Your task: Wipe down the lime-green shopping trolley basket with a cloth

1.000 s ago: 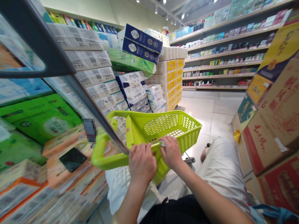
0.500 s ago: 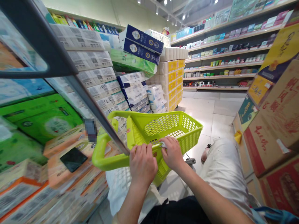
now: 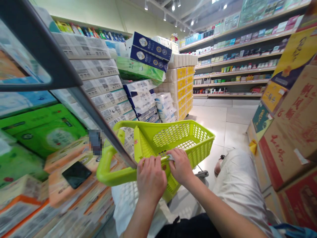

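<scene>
A lime-green plastic shopping cart (image 3: 170, 130) stands in front of me, its lattice basket pointing away to the right. My left hand (image 3: 151, 175) is closed over the cart's near rim, close to the lower end of a grey metal pole (image 3: 106, 132). Just right of it, my right hand (image 3: 182, 167) pinches a small crumpled whitish cloth (image 3: 170, 157) against the same rim. Whether it is cloth or tissue is hard to make out. The basket's lattice floor shows beyond my hands.
Stacked tissue packs (image 3: 99, 77) rise on the left. A dark phone (image 3: 76, 174) lies on orange packs. Cardboard boxes (image 3: 289, 138) line the right side. Tiled floor (image 3: 215, 122) runs towards stocked shelves (image 3: 235, 59). My legs in pale trousers (image 3: 237, 185) flank the cart.
My right hand has shifted slightly left along the rim with the cloth, closer to my left hand. The left hand stays on the rim. The view has tilted up a little.
</scene>
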Available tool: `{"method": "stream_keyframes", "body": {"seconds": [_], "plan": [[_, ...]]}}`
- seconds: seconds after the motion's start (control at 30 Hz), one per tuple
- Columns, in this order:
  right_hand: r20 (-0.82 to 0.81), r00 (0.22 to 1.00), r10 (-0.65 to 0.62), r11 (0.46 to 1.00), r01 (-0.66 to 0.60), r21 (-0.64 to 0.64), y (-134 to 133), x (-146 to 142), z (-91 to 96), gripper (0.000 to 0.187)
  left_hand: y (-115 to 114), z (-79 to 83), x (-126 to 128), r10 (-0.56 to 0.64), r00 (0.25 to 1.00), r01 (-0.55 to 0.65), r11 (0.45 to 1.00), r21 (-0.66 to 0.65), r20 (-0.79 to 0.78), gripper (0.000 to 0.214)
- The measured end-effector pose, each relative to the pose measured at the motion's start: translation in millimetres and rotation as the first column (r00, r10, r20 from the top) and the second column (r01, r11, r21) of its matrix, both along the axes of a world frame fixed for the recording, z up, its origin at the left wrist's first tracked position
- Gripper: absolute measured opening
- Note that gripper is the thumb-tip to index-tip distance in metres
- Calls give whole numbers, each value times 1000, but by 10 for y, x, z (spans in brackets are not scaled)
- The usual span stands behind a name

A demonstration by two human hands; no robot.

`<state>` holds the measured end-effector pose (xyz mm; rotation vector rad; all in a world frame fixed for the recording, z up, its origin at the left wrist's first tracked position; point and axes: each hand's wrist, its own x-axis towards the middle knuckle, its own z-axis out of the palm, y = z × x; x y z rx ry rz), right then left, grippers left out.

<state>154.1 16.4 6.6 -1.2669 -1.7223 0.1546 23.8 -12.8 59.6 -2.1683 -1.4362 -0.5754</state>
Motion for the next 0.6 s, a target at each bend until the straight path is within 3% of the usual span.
{"method": "stream_keyframes", "body": {"seconds": [0.17,0.3,0.4,0.6], "plan": [[50,992,114,993,-115,12,-13,-66,50,36,-2,22,-10,-6,1000,6,1000,2,-10,31],[69,997,-28,1000,28,4,55,166,-47,30,3,32,-33,-10,1000,10,1000,0,-14,32],[55,993,-104,995,104,-3,61,172,-72,30,13,26,-34,-4,1000,4,1000,5,-16,32],[75,996,53,999,-54,6,2,-35,14,33,10,37,-32,-11,1000,11,1000,9,-29,32]]}}
